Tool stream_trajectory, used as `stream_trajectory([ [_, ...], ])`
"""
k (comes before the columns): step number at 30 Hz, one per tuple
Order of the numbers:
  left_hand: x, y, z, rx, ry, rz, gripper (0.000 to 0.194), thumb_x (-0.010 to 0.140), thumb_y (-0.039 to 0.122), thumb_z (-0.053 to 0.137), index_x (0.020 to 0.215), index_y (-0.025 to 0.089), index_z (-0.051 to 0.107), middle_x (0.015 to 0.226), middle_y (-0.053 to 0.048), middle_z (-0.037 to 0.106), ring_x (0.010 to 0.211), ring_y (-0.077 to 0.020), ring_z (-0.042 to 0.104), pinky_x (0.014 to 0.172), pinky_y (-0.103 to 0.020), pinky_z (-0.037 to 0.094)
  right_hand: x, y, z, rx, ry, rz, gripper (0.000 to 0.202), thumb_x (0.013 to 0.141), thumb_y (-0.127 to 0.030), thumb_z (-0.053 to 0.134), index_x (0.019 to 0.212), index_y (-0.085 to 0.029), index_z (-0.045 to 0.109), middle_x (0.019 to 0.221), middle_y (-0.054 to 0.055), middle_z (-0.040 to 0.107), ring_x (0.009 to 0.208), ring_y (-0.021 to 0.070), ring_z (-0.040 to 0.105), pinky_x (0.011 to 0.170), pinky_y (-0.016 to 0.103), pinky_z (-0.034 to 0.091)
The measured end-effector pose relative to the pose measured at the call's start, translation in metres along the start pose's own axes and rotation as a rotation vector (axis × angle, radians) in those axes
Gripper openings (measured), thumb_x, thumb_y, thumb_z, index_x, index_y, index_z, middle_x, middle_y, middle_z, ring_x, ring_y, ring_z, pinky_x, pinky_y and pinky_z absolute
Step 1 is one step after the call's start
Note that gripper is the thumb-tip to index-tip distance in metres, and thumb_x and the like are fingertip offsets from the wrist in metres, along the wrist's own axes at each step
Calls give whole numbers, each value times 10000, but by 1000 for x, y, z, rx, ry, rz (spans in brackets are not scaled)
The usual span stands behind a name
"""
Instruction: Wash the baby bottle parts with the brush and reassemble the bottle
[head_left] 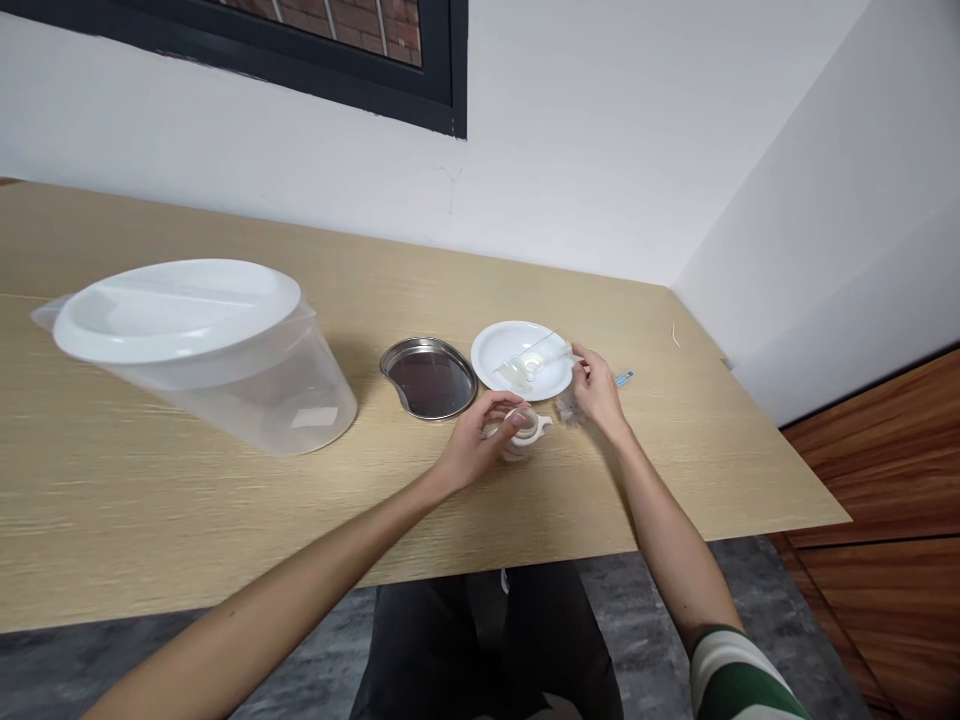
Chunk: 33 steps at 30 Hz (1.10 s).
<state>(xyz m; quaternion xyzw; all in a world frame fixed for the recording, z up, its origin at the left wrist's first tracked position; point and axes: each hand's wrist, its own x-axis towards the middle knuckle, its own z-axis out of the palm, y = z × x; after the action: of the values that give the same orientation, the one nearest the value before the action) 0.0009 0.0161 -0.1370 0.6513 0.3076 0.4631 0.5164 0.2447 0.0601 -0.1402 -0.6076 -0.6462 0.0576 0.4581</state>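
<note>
My left hand (480,437) is closed around a small clear cup (529,428) with a white rim and a little side tab, upright near the front of the table. Just beyond it lies a shallow white plate (487,345). My right hand (598,388) is at the plate's right side, its fingertips pinched at the end of a thin, clear, plastic-looking piece (534,362) that reaches over the plate. Under that hand is a crumpled, clear bundle (570,408), partly hidden and hard to make out.
A metal kidney dish (427,385) sits left of the plate. Farther left stands a large translucent pitcher (225,385) with a white lid. A small blue-and-white strip (624,378) lies right of my right hand. The wooden table (375,500) meets a white wall behind.
</note>
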Motion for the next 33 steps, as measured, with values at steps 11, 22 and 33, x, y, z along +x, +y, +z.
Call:
stream_trajectory([
  [11, 0, -2, -2, 13, -2, 30, 377, 893, 492, 641, 1119, 192, 605, 1142, -100, 692, 1024, -216, 679, 906, -360, 540, -2, 3, -1, -13, -90, -1, 497, 911, -195, 387, 1375, -210, 565, 1371, 85, 625, 1278, 240, 569, 1103, 467, 438],
  [22, -2, 6, -6, 140, -97, 83, 486, 763, 377, 789, 1165, 206, 578, 1146, -90, 666, 1006, -221, 663, 876, -341, 520, -3, 0, -2, -71, -98, 5, 478, 927, -286, 409, 1372, -168, 537, 1364, 137, 606, 1276, 287, 543, 1096, 495, 433],
  [33, -1, 3, -6, 166, -135, 76, 493, 754, 367, 797, 1157, 199, 569, 1154, -99, 669, 979, -224, 670, 865, -357, 527, 3, 1, -2, -89, -115, -31, 484, 932, -305, 402, 1396, -185, 470, 1419, 144, 543, 1349, 270, 455, 1149, 492, 331],
])
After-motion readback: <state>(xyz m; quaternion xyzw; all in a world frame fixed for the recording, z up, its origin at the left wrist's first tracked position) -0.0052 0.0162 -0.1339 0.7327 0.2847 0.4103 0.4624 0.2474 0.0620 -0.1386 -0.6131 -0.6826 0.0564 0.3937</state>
